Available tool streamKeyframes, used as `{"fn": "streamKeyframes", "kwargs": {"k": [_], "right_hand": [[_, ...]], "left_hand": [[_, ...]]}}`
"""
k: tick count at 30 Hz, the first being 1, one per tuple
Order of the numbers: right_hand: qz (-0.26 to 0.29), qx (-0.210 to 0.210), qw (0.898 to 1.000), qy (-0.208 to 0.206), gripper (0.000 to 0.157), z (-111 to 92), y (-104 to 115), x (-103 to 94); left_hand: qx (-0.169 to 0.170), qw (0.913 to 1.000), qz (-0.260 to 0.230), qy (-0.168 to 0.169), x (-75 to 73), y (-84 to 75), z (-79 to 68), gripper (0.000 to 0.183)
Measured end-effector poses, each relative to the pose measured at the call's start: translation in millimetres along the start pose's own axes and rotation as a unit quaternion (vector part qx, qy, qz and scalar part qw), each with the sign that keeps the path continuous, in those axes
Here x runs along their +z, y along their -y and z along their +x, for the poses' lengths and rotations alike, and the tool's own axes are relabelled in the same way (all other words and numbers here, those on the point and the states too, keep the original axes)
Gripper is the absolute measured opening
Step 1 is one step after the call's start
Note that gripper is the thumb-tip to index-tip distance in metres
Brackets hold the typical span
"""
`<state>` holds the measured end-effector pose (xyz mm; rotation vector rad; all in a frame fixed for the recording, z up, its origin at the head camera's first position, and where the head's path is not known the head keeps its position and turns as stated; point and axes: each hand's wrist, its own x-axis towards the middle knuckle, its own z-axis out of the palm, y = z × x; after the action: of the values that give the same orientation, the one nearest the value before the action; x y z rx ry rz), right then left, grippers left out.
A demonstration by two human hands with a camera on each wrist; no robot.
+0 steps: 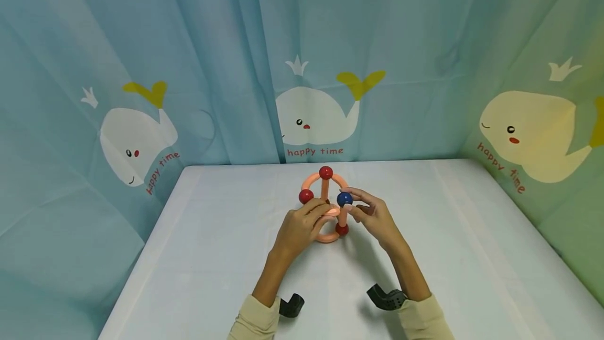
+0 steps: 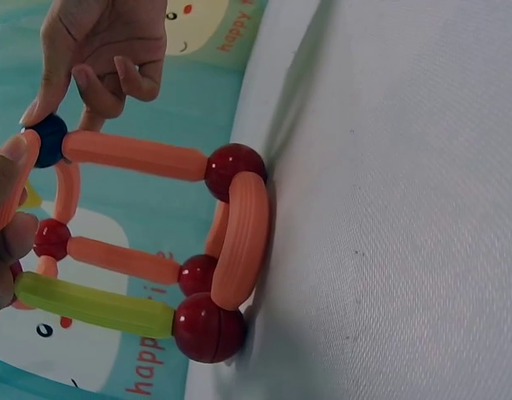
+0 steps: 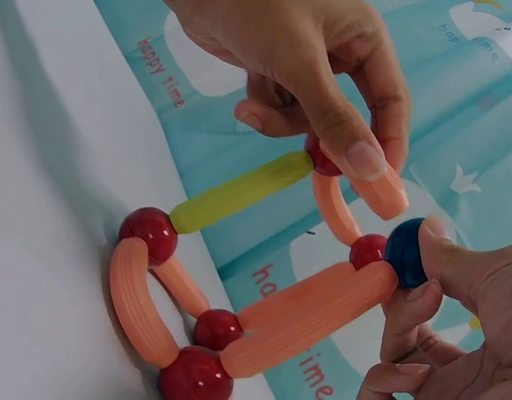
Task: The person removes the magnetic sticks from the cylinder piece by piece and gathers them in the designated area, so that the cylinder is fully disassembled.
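A frame of toy rods and balls, likely a magnetic building set, stands on the table. Its base has red balls (image 3: pixel 196 375) and curved orange rods (image 2: pixel 243 242). Straight orange rods (image 2: pixel 135 156) and a green rod (image 3: pixel 242 192) stand upright from it. With thumb and fingers my left hand (image 1: pixel 297 227) pinches a curved orange rod (image 3: pixel 388 196) at the top, close to the blue ball (image 3: pixel 406 252); a red ball (image 3: pixel 321 157) is partly hidden behind these fingers. My right hand (image 1: pixel 377 219) pinches the blue ball, which sits atop one orange upright.
The white table (image 1: pixel 212 266) carries the frame near its far edge. Behind hangs a blue curtain (image 1: pixel 226 67) with whale prints. Black wrist devices (image 1: pixel 387 298) sit at both forearms, by the light sleeves.
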<state>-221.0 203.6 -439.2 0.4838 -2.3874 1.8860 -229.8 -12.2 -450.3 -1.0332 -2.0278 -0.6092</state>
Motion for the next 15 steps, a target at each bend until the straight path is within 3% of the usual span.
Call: {"fn": "streamKeyframes", "kwargs": {"k": [15], "right_hand": [[0.01,0.001,1.0,0.018,0.04,-0.1,-2.7,-7.3]], "left_hand": [[0.003,0.9986,0.025,0.047,-3.3,1.1,-1.8,0.025]]}}
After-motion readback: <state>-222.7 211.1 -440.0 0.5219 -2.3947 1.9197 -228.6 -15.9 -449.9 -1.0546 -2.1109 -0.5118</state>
